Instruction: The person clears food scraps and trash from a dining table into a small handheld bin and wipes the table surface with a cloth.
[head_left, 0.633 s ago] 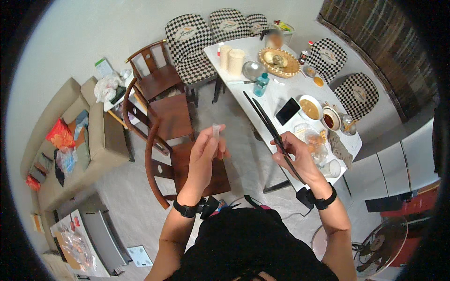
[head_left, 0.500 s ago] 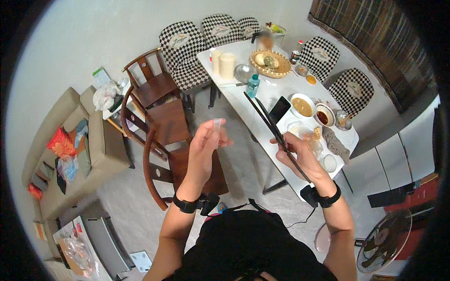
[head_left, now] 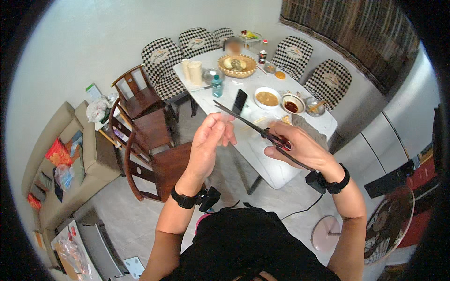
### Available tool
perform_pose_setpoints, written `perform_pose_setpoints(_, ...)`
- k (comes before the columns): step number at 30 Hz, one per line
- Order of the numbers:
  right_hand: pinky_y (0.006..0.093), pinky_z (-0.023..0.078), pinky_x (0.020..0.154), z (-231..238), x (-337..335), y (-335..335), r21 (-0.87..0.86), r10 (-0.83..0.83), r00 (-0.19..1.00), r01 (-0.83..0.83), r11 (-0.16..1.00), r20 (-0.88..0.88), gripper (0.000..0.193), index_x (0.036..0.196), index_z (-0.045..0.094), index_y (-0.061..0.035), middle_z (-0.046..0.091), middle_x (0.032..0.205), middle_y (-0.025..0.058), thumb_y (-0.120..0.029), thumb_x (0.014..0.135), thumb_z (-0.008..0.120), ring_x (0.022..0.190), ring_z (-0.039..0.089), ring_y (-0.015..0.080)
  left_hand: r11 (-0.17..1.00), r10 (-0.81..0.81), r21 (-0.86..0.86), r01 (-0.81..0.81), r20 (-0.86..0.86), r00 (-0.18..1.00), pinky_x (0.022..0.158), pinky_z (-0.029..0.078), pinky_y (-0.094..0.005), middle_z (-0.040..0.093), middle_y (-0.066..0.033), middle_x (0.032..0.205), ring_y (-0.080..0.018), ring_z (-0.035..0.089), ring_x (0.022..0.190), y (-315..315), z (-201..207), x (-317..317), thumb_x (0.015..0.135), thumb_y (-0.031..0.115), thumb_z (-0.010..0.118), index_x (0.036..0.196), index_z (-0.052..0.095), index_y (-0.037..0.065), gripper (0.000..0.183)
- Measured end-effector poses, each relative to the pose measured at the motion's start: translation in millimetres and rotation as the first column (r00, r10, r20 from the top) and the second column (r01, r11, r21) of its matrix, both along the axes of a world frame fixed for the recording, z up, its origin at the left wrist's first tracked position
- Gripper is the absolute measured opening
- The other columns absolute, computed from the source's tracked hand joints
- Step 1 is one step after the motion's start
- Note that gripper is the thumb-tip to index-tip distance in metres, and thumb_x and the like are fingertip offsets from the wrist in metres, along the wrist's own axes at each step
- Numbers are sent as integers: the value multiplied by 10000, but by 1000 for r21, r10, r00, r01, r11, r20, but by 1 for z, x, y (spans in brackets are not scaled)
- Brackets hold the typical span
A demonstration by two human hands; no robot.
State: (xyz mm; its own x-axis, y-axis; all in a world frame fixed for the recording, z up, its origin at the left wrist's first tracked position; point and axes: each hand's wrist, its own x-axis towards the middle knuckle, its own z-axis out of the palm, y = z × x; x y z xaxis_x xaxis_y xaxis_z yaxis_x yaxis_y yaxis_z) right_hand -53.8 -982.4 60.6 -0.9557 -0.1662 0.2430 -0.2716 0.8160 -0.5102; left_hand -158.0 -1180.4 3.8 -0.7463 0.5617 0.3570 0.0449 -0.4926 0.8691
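White dining table (head_left: 262, 154) sits crowded with bowls just beyond the raised hands. Right hand (head_left: 300, 147) grips long dark scissors (head_left: 255, 126), blades parted; left hand (head_left: 211, 140) pinches a small clear packet (head_left: 228, 121) at their tips. Fingers that near the blades could get nicked, I'd say.

The long dark scissors (head_left: 255, 127) are gripped by the handles inside the right hand's (head_left: 300, 149) fingers, blades slightly parted and slanting up and leftward, their tips just above the left hand's (head_left: 212, 140) raised fingertips, which pinch something small and pale.
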Motion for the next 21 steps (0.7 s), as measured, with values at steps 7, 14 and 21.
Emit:
perform_pose_setpoints(7, 387, 405, 572, 23, 79, 39, 55, -69, 998, 70, 996, -8, 433, 785, 521, 2, 499, 668, 133, -394, 752, 691, 626, 526, 307, 997, -66, 24, 67, -26, 997, 617, 350, -223, 430, 20, 692, -93, 448, 659, 61, -9, 70, 961, 272, 421, 1007, 514, 37, 257)
perform_pose_setpoints(14, 405, 457, 591, 6, 126, 75, 261, -186, 981, 166, 951, 53, 491, 831, 563, 12, 571, 711, 155, -445, 715, 701, 673, 581, 339, 988, -124, -102, 118, -64, 990, 649, 357, -240, 413, 14, 703, -104, 442, 691, 104, -37, 117, 963, 238, 405, 909, 469, 51, 205)
perform_pose_setpoints(21, 403, 468, 656, -23, 144, 100, 305, -211, 974, 177, 936, 84, 532, 848, 545, 21, 580, 819, 188, -472, 715, 692, 774, 585, 345, 971, -167, -189, 147, -94, 981, 617, 319, -216, 478, 12, 723, -67, 393, 685, 132, -81, 126, 947, 209, 428, 881, 533, 29, 218)
